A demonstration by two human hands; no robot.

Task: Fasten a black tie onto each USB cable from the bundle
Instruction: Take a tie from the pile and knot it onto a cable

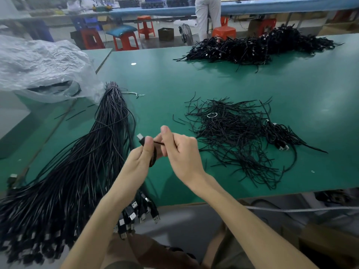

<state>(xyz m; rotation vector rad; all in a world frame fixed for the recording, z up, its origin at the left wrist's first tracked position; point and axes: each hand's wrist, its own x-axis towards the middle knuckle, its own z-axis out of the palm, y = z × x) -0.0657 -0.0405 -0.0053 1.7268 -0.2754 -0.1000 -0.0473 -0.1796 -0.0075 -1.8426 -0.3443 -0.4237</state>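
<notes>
My left hand (140, 158) grips a coiled black USB cable (153, 158) above the green table (165, 84); its silver plug (140, 137) sticks out past my thumb. My right hand (179, 150) pinches a thin black tie (158, 142) that runs across to the coil. A long bundle of black USB cables (93, 152) lies to the left, its plugs hanging over the near edge. Loose black ties (229, 136) are heaped to the right of my hands. A pile of tied cables (248, 48) sits at the far right.
A crumpled clear plastic bag (42, 68) covers a bin at the far left. A few tied cables (279, 134) lie beside the loose ties. Red stools (126, 42) and a person in white trousers (207, 14) stand beyond the table.
</notes>
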